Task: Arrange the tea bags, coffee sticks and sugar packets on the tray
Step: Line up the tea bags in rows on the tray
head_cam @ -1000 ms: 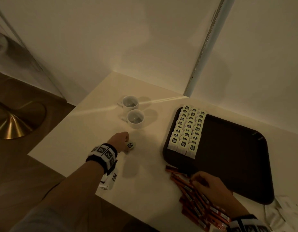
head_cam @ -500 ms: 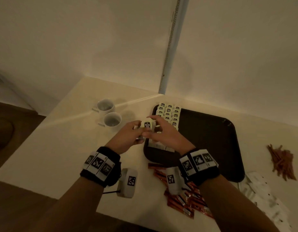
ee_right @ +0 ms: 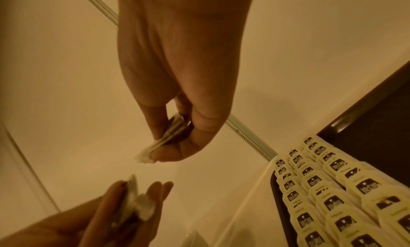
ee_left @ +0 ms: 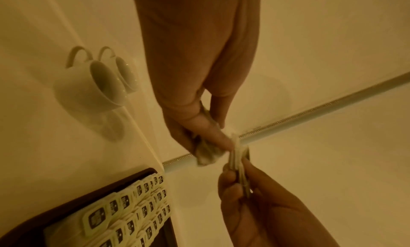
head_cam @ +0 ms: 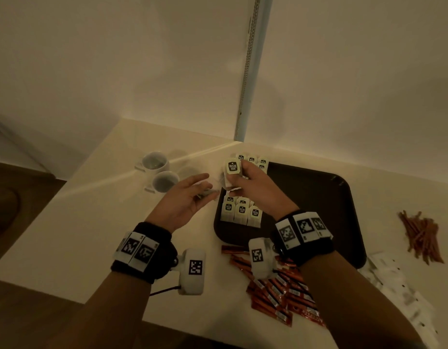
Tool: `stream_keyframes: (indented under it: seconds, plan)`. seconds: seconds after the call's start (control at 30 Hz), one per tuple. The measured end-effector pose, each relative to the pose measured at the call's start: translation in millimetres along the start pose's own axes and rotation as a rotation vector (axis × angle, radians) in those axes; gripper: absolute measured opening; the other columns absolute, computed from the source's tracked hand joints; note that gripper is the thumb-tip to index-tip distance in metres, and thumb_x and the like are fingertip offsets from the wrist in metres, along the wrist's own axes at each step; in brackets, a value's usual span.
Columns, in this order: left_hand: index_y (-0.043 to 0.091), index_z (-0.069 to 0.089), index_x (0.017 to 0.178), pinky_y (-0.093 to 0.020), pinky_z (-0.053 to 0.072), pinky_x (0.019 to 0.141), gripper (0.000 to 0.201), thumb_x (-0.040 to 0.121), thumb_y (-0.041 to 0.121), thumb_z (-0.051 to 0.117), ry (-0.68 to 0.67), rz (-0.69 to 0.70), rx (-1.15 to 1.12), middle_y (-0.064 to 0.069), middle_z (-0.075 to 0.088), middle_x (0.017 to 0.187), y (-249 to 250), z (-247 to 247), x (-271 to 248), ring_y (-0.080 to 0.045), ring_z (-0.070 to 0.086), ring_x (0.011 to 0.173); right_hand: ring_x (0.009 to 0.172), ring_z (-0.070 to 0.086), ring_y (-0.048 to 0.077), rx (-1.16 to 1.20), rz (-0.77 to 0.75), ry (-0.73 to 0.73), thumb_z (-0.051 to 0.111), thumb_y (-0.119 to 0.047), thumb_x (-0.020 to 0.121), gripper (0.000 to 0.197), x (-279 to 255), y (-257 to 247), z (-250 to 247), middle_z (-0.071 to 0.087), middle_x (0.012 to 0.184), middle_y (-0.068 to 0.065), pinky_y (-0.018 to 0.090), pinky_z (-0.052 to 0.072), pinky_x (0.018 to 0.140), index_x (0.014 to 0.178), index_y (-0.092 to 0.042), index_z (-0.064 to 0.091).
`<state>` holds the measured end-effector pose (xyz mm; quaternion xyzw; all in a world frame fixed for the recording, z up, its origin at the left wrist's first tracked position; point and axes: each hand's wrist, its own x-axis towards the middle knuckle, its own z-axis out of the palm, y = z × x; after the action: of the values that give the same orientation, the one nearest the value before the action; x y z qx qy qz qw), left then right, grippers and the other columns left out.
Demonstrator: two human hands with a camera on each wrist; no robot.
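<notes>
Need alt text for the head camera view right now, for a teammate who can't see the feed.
The right hand pinches a tea bag above the dark tray, where rows of tea bags fill the left end; the left hand holds a crumpled scrap beside it. Coffee sticks lie on the table below the tray.

Dim, warm yellow light throughout; my wrist views are soft and tinted orange. Wide-angle bending at edges. Sugar packets (head_cam: 404,295) blur at the head view's right edge.

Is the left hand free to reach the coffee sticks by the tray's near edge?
Probably not yet. The left hand pinches a crumpled tea bag, and the right hand's forearm hangs over the coffee sticks. No other obstacle shows.
</notes>
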<state>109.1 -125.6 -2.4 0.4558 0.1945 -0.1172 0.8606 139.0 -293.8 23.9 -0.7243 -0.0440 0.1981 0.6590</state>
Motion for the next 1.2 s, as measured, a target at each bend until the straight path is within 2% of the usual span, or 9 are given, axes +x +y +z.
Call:
stream_keyframes:
  seconds: [0.17,0.37,0.47,0.6,0.7,0.8,0.9,1.07,1.2]
  plan:
    - [0.012,0.060,0.096,-0.013,0.038,0.033,0.017,0.096,0.025,0.050,0.049,-0.189,-0.152,0.000,0.068,0.079,-6.5,-6.2,2.8,-0.008,0.060,0.050,0.081,0.063,0.016,0.228,0.119,-0.091,0.047,-0.004,0.096,0.027,0.2,-4.9,-2.4,0.060,0.102,0.005,0.025,0.056,0.064,0.122,-0.010,0.048]
    - [0.013,0.059,0.093,-0.034,0.053,0.069,0.031,0.097,0.038,0.042,0.047,-0.212,-0.382,-0.003,0.062,0.078,-18.1,-5.8,8.3,-0.020,0.064,0.069,0.075,0.064,0.018,0.395,0.245,-0.144,0.042,-0.002,0.095,0.018,0.6,-5.3,5.7,0.065,0.087,0.005,0.029,0.058,0.064,0.096,-0.014,0.056]
    - [0.009,0.059,0.096,-0.030,0.056,0.059,0.036,0.097,0.040,0.042,0.072,-0.201,-0.357,-0.005,0.050,0.073,-14.1,-3.6,10.9,-0.019,0.051,0.062,0.082,0.062,0.017,0.324,0.248,-0.124,0.043,-0.008,0.097,0.012,3.0,-4.5,8.4,0.060,0.097,0.005,0.029,0.058,0.066,0.100,-0.013,0.054]
    - [0.016,0.061,0.108,-0.026,0.040,0.059,0.052,0.098,0.054,0.028,0.044,-0.140,0.077,0.001,0.050,0.064,-6.5,3.9,9.7,-0.013,0.046,0.058,0.088,0.057,0.013,0.000,0.184,-0.058,0.040,-0.005,0.097,0.022,6.5,2.6,10.3,0.052,0.113,0.006,0.029,0.057,0.073,0.117,-0.011,0.047]
    - [0.018,0.062,0.118,-0.030,0.044,0.069,0.046,0.101,0.040,0.026,0.027,-0.039,0.311,-0.003,0.065,0.092,-6.1,11.3,10.7,-0.017,0.056,0.086,0.086,0.057,0.013,-0.122,0.182,-0.058,0.039,-0.007,0.097,0.020,7.4,5.7,14.9,0.052,0.111,0.007,0.026,0.057,0.069,0.114,-0.011,0.047]
    - [0.008,0.059,0.124,-0.027,0.049,0.060,0.038,0.097,0.015,0.033,-0.041,-0.002,0.323,-0.010,0.064,0.104,-7.1,11.2,10.9,-0.018,0.060,0.085,0.089,0.058,0.016,-0.040,0.190,-0.045,0.038,-0.009,0.099,0.018,7.1,6.9,17.0,0.053,0.107,0.007,0.032,0.058,0.076,0.114,-0.010,0.048]
    - [0.009,0.053,0.125,-0.029,0.050,0.066,0.036,0.094,-0.003,0.037,-0.054,0.017,0.218,-0.012,0.060,0.106,-4.5,11.0,10.7,-0.019,0.060,0.087,0.093,0.058,0.017,0.019,0.145,0.021,0.039,-0.012,0.100,0.020,5.3,4.4,11.7,0.054,0.109,0.006,0.036,0.058,0.077,0.117,-0.009,0.048]
    - [0.011,0.058,0.092,-0.025,0.054,0.065,0.010,0.087,0.005,0.054,-0.117,0.024,-0.116,-0.007,0.061,0.091,-5.9,4.0,11.8,-0.015,0.062,0.080,0.095,0.058,0.019,0.022,-0.041,0.011,0.040,-0.010,0.100,0.023,3.0,-6.7,-4.1,0.050,0.120,0.015,0.030,0.058,0.071,0.118,-0.018,0.051]
    - [0.009,0.060,0.103,-0.027,0.054,0.072,0.021,0.087,0.017,0.047,-0.219,-0.043,-0.231,-0.007,0.066,0.098,-6.7,11.7,9.4,-0.018,0.062,0.087,0.090,0.057,0.025,-0.068,-0.171,-0.099,0.047,-0.012,0.097,0.026,3.2,-12.9,-0.5,0.052,0.107,0.027,0.034,0.051,0.077,0.110,-0.031,0.058]
